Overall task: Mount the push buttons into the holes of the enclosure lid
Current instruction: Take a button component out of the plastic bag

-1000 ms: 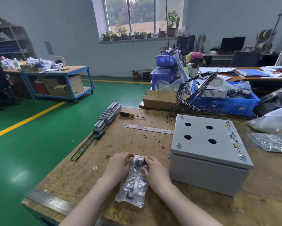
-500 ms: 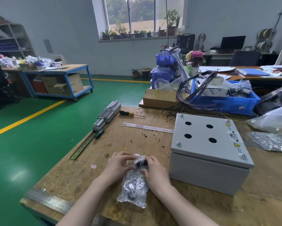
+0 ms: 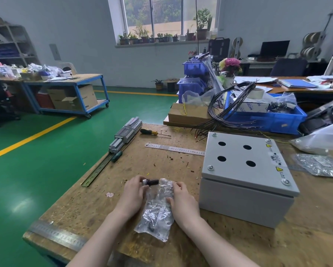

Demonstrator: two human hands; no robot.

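Note:
A grey metal enclosure [image 3: 244, 205] stands on the wooden bench at the right, its lid [image 3: 240, 170] showing several open round holes. In front of it, to the left, my left hand [image 3: 133, 193] pinches a black push button [image 3: 151, 182] with a silvery end, just outside the mouth of a clear plastic bag [image 3: 157, 211]. My right hand [image 3: 183, 201] grips the bag's upper right edge. More dark parts lie inside the bag.
A steel ruler [image 3: 173, 148], a yellow-handled screwdriver [image 3: 152, 132], a green screwdriver [image 3: 116, 156] and a DIN rail with terminal blocks [image 3: 126, 132] lie farther back. Clear bags of parts [image 3: 319, 164] sit right of the enclosure. A blue bin [image 3: 265, 118] with black wires stands behind.
Both hands were together at the bag's mouth. Now my left hand has drawn a black push button out to the left, and my right hand holds the bag back.

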